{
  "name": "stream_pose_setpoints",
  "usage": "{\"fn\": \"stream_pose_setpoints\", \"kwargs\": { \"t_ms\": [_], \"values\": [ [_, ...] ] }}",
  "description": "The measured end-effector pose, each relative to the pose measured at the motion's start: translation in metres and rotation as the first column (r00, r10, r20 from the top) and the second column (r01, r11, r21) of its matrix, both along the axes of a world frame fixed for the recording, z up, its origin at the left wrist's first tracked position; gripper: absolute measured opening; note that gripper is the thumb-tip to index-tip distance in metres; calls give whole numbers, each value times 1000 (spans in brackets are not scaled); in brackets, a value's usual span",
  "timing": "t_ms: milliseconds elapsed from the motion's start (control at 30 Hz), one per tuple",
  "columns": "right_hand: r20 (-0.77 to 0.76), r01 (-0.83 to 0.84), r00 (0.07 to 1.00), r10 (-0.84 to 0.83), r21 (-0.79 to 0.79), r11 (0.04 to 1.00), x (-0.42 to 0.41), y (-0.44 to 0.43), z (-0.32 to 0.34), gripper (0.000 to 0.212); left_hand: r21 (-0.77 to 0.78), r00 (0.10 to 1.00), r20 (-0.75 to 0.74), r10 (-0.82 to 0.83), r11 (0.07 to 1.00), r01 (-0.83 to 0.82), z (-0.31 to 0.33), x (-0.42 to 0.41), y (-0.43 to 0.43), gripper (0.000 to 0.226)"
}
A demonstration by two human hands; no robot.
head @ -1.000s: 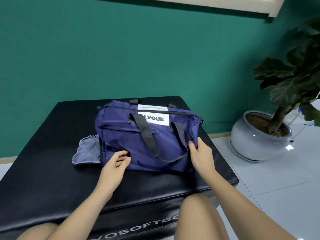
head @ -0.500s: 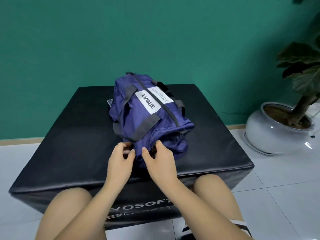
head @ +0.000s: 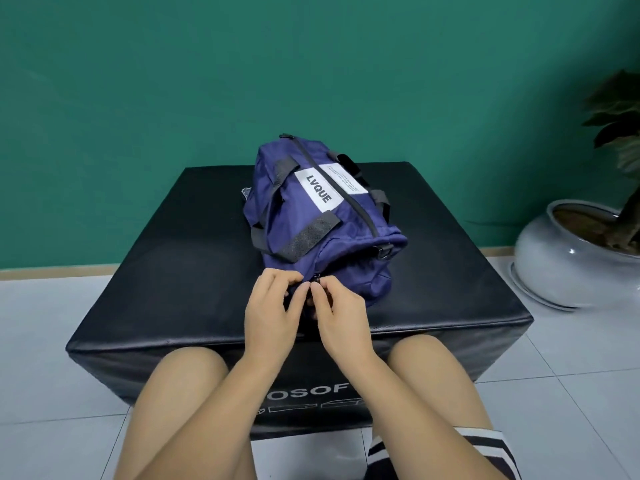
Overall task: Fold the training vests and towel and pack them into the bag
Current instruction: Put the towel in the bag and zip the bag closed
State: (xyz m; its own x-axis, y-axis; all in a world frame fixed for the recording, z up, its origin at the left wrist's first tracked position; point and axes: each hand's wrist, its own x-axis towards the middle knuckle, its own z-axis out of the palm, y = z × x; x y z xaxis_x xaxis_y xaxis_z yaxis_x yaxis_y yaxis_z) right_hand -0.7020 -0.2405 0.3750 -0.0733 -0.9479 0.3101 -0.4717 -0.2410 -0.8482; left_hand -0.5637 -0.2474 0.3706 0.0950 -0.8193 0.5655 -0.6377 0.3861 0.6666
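light: even, soft, indoor | shadows: faint | glare: pot (head: 554,261) highlight | edges: wide-angle bending, slightly soft

Left hand (head: 272,315): back up, fingers curled, fingertips pinching the near end of the bag (head: 304,220).
Right hand (head: 341,315): just beside the left, thumb and forefinger pinched at the same spot — other fingers curled under.
Wrists (head: 255,355): near-straight, close together, angled inward.
Forearms (head: 197,420): bare, reaching forward from the bottom of view, converging toward the hands.
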Motion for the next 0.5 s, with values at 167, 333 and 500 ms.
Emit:
{"fn": "stream_pose_setpoints", "kwargs": {
  "t_ms": [167, 333, 500],
  "values": [
    [-13, 42, 999, -43, -12, 999, -7, 1, 4, 25, -4, 999, -37, 7, 1000, -7, 4, 4, 0, 6],
    [54, 173, 983, -173, 11, 985, -35, -8, 11, 35, -1, 996, -61, 59, 998, -60, 6, 19, -3, 10],
    [93, 258, 960, -264, 75, 963, -71, -9, 10, 35, 17, 981, -138, 133, 991, -132, 13, 32, -6, 11]
  ]
}}
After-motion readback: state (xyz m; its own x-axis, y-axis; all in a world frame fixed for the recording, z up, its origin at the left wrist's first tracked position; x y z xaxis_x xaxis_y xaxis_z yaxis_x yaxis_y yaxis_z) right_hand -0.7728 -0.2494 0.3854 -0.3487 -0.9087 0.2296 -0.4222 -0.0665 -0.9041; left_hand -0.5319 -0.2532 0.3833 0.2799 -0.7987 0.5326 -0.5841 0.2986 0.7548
